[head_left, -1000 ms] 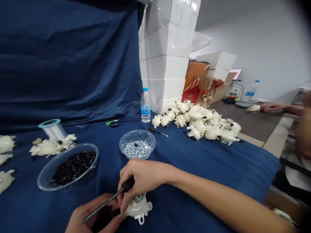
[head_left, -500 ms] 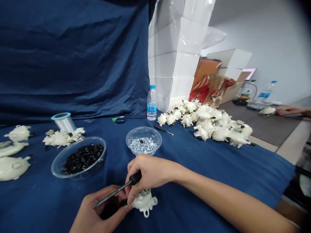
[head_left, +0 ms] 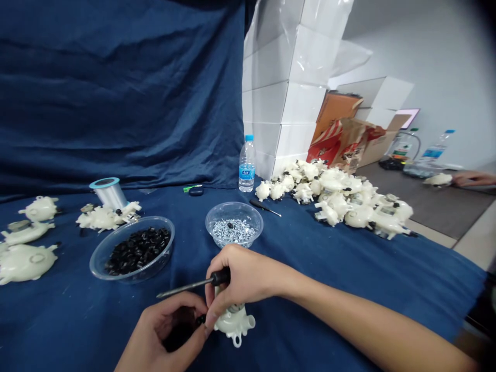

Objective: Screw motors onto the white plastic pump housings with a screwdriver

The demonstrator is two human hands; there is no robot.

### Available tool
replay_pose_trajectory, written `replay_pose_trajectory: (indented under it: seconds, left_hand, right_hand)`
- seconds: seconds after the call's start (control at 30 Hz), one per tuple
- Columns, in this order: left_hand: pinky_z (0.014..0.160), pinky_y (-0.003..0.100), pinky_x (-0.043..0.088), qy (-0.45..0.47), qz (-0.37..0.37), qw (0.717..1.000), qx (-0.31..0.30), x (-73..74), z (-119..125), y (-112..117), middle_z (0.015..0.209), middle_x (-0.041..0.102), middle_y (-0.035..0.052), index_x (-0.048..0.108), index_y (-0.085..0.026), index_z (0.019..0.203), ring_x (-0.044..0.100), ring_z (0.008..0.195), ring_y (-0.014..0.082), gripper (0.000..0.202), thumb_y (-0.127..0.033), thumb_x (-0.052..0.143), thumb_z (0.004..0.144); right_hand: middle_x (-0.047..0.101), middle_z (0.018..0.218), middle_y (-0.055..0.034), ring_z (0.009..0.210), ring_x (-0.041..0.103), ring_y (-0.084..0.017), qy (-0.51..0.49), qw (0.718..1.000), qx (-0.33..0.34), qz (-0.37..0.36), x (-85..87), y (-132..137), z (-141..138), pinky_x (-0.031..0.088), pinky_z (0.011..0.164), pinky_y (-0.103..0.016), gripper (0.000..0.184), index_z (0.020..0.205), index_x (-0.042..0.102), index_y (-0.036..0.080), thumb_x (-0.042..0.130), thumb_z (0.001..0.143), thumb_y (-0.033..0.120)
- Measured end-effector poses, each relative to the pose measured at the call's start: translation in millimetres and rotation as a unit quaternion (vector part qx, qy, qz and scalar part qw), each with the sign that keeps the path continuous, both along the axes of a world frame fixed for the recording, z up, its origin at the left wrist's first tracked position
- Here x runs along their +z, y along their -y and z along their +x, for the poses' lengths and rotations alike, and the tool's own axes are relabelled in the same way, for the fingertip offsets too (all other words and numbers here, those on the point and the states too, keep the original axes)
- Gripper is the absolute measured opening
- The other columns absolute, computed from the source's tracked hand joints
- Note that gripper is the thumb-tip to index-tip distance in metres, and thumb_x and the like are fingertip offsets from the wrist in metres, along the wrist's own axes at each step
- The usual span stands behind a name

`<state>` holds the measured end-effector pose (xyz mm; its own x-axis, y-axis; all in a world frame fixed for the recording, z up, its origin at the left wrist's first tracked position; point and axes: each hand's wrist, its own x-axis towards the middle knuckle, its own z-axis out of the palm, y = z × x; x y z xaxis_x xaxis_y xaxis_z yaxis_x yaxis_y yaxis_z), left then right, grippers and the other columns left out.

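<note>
My right hand [head_left: 244, 284] grips the black handle of a screwdriver [head_left: 194, 287], whose steel shaft points left, nearly level, over my left hand. The same hand rests against a cream-white plastic housing [head_left: 235, 323] standing on the blue cloth, with a metal part showing at its top. My left hand [head_left: 166, 324] is curled beside the housing around something dark, apparently small black pieces [head_left: 180, 333], partly hidden by my fingers. One black piece [head_left: 200, 320] sits at my fingertips, touching or close to the housing.
Just ahead stand a clear bowl of black pieces [head_left: 134, 250] and a clear bowl of screws [head_left: 232, 230]. Farther back are a heap of white housings [head_left: 341, 204], a water bottle [head_left: 247, 165] and stacked white boxes [head_left: 284, 103]. A co-worker's hand [head_left: 475, 179] reaches in at far right.
The screwdriver shaft has swung from slanting down-left to nearly level. My hands stay on the housing, and the whole scene has shifted right and up as my head turned.
</note>
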<state>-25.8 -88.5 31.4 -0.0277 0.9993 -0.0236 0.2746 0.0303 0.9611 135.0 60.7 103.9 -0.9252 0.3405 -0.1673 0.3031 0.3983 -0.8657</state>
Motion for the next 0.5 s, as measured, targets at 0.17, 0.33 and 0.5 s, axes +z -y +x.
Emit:
replay_pose_trajectory:
  seconds: [0.17, 0.33, 0.5]
  left_hand:
    - [0.079, 0.021, 0.055, -0.020, -0.001, 1.000, -0.009, 2.8, -0.7, 0.9, 0.091, 0.074, 0.0000, 0.072, -0.026, 0.094, 0.071, 0.087, 0.0176, 0.020, -0.045, 0.065, 0.095]
    - [0.080, 0.021, 0.055, -0.028, 0.017, 0.999, -0.018, 3.3, 0.1, -1.5, 0.092, 0.073, 0.0000, 0.071, -0.027, 0.090, 0.070, 0.087, 0.0178, 0.018, -0.043, 0.064, 0.096]
    - [0.083, 0.023, 0.056, -0.019, 0.026, 0.999, -0.007, 2.5, 1.0, -1.5, 0.093, 0.072, 0.0007, 0.072, -0.026, 0.091, 0.072, 0.090, 0.0194, 0.014, -0.038, 0.066, 0.094]
  right_hand:
    - [0.053, 0.053, 0.0102, 0.051, 0.045, -0.003, 0.004, 1.000, -0.004, -0.027, -2.5, 0.0, -0.2, 0.031, 0.045, -0.016, 0.032, 0.073, 0.076, 0.016, 0.099, 0.055, 0.029]
    - [0.051, 0.057, 0.0095, 0.054, 0.046, -0.005, 0.014, 0.999, 0.014, -0.033, 4.6, -5.4, 0.8, 0.033, 0.046, -0.018, 0.036, 0.076, 0.075, 0.017, 0.099, 0.056, 0.034]
    - [0.060, 0.092, 0.0018, 0.078, 0.054, -0.011, -0.035, 0.992, 0.006, 0.124, 38.8, 3.0, 25.6, 0.046, 0.068, -0.023, 0.040, 0.112, 0.074, 0.019, 0.087, 0.079, 0.036]
